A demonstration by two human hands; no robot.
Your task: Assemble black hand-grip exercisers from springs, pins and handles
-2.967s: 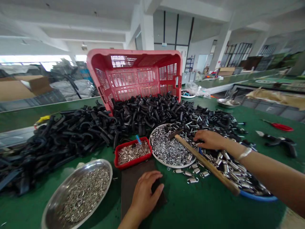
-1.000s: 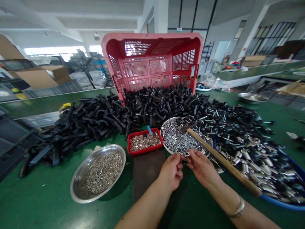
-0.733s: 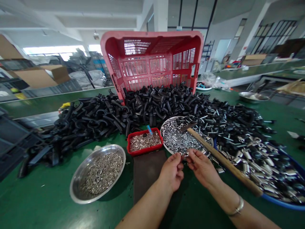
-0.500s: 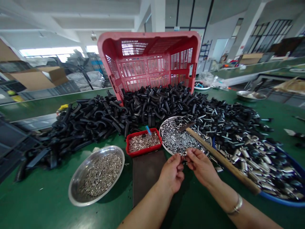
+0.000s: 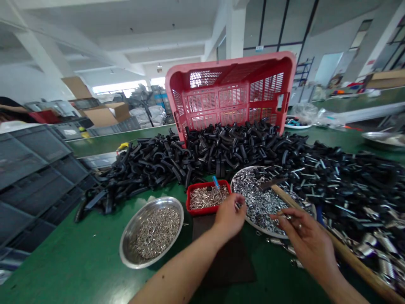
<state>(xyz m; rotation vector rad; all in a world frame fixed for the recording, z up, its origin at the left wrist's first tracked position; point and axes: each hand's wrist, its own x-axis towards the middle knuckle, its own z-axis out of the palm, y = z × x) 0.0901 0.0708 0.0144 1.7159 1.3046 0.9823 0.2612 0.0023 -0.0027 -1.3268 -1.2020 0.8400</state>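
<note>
My left hand [image 5: 229, 215] is by the near right corner of a red tray [image 5: 189, 202] of small metal pins, its fingers curled. What they hold, if anything, is too small to name. Over the near right rim of a round white dish [image 5: 278, 233] heaped with small shiny metal parts [image 5: 253, 196], my right hand [image 5: 311, 240] has thumb and fingers drawn together on a small metal part [image 5: 287, 216]. A hammer [image 5: 348, 255] with a long wooden handle lies across that dish and passes behind my right hand. A dark flat plate [image 5: 229, 264] sits beneath my left forearm.
A steel bowl [image 5: 126, 247] of small metal pieces stands left. Black curved parts [image 5: 218, 152] spill from a tipped red crate [image 5: 232, 63]. On the right are black parts with metal rods [image 5: 341, 173] and springs [image 5: 384, 261]. A blue-handled tool [image 5: 215, 181] rests in the red tray. Grey crates [image 5: 41, 160] are stacked left.
My hands were together at the dish's near edge and have separated, the left toward the red tray, the right over the dish's right side. The view has turned left.
</note>
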